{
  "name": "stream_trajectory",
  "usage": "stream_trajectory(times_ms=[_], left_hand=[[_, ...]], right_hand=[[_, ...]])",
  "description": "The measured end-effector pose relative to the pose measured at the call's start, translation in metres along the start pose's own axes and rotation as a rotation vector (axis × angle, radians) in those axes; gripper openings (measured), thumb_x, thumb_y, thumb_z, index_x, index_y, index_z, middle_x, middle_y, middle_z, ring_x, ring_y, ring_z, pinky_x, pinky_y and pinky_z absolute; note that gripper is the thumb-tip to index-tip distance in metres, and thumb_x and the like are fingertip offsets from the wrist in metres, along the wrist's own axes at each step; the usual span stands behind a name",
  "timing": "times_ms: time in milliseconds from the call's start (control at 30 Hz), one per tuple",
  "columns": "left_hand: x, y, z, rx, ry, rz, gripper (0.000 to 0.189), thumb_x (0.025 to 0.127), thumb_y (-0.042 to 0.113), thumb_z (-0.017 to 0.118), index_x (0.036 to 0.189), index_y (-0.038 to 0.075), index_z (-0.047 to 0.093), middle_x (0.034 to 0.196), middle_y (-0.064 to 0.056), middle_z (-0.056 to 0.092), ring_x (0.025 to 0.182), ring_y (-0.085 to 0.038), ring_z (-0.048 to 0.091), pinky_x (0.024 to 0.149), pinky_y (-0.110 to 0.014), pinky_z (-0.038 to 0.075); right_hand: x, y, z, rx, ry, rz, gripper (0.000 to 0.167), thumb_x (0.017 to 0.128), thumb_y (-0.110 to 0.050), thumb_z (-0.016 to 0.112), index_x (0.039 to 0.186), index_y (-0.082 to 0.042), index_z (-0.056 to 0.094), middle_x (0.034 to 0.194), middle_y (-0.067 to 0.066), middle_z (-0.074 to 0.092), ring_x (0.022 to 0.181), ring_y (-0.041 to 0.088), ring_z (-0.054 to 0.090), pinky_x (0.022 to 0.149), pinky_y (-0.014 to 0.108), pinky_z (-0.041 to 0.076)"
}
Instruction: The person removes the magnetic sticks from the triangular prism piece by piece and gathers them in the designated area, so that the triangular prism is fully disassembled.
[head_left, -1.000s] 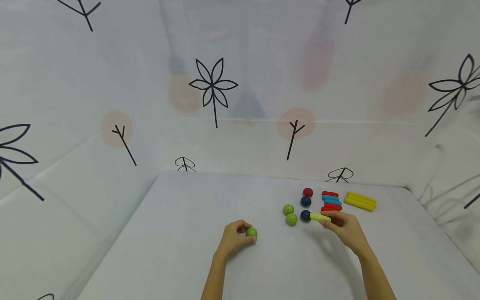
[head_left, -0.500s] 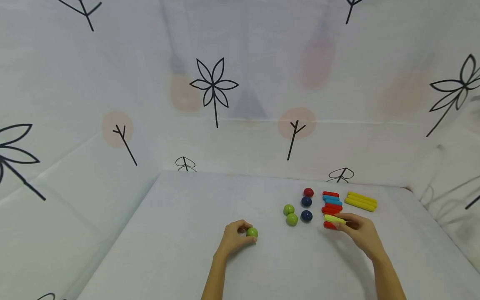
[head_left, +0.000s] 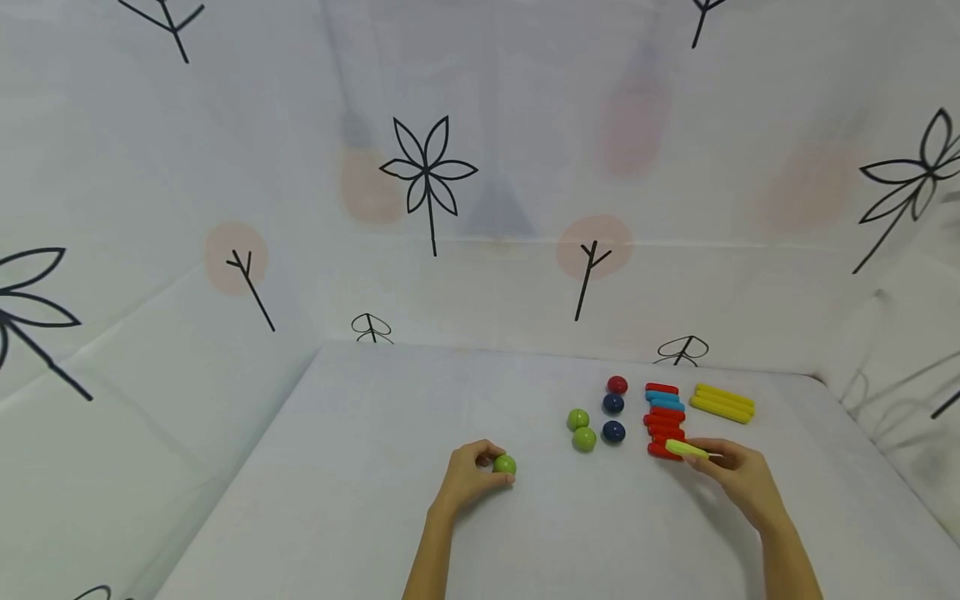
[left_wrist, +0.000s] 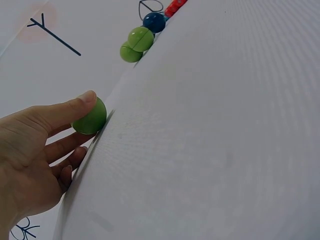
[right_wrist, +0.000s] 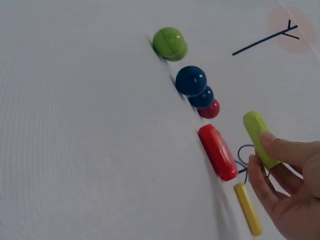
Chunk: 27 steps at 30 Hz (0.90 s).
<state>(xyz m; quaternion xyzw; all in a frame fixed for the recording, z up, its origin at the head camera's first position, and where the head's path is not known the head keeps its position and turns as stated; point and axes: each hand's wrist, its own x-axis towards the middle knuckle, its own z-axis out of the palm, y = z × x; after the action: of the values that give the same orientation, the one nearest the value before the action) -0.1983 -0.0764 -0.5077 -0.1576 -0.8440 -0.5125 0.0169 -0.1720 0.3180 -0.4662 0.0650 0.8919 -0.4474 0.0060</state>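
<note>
My left hand [head_left: 470,473] pinches a green ball [head_left: 506,466] between thumb and fingers, low on the white table. In the left wrist view the thumb lies over the top of that ball [left_wrist: 91,119]. My right hand [head_left: 738,477] holds a short yellow-green stick [head_left: 686,449] between thumb and fingertips. It overlaps the near end of a row of red sticks [head_left: 664,451] in the head view. In the right wrist view the yellow-green stick [right_wrist: 261,138] appears raised beside the nearest red stick [right_wrist: 218,152].
Two green balls [head_left: 584,439], two dark blue balls [head_left: 613,432] and a red ball [head_left: 617,385] stand between my hands. Blue sticks [head_left: 664,401] lie among the red ones. Yellow sticks [head_left: 722,404] lie at the back right. A patterned white cloth [head_left: 495,292] hangs behind the table.
My right hand has carried the yellow-green stick rightward, away from the near dark blue ball to the near end of the red sticks. The left hand stays on its green ball.
</note>
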Motion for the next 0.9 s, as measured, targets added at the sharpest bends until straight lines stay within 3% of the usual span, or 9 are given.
stream_trajectory(times_ms=[167, 267, 500, 900], left_hand=[[0.0, 0.0, 0.0, 0.006, 0.004, 0.007, 0.031, 0.07, 0.015, 0.082, 0.095, 0.003, 0.068, 0.089, -0.003, 0.066, 0.082, -0.016, 0.054, 0.073, -0.024, 0.045], [0.0, 0.001, 0.0, 0.002, 0.003, 0.003, 0.031, 0.07, 0.015, 0.082, 0.095, 0.003, 0.068, 0.089, -0.003, 0.066, 0.082, -0.016, 0.054, 0.073, -0.024, 0.045], [0.0, 0.001, 0.0, 0.0, 0.005, 0.002, 0.031, 0.07, 0.015, 0.082, 0.095, 0.004, 0.068, 0.089, -0.003, 0.065, 0.082, -0.016, 0.054, 0.073, -0.024, 0.045], [0.0, 0.002, -0.001, -0.002, 0.004, -0.005, 0.032, 0.07, 0.016, 0.082, 0.095, 0.004, 0.068, 0.089, -0.003, 0.066, 0.082, -0.016, 0.054, 0.073, -0.024, 0.045]], right_hand=[[0.001, 0.008, 0.0, 0.01, -0.013, 0.047, 0.062, 0.087, -0.042, 0.064, 0.127, 0.004, 0.053, 0.129, 0.028, 0.048, 0.104, 0.033, 0.052, 0.077, 0.032, 0.047], [0.003, 0.012, 0.0, 0.018, -0.016, 0.066, 0.06, 0.087, -0.039, 0.065, 0.127, 0.005, 0.053, 0.128, 0.027, 0.049, 0.1, 0.028, 0.054, 0.074, 0.028, 0.048], [0.006, 0.02, 0.001, 0.041, -0.029, 0.098, 0.061, 0.085, -0.038, 0.067, 0.125, 0.006, 0.053, 0.106, 0.011, 0.063, 0.08, 0.016, 0.052, 0.063, 0.026, 0.044], [0.01, 0.026, 0.005, -0.05, -0.054, 0.073, 0.059, 0.082, -0.038, 0.071, 0.119, 0.006, 0.058, 0.097, 0.01, 0.063, 0.082, 0.021, 0.049, 0.061, 0.026, 0.044]])
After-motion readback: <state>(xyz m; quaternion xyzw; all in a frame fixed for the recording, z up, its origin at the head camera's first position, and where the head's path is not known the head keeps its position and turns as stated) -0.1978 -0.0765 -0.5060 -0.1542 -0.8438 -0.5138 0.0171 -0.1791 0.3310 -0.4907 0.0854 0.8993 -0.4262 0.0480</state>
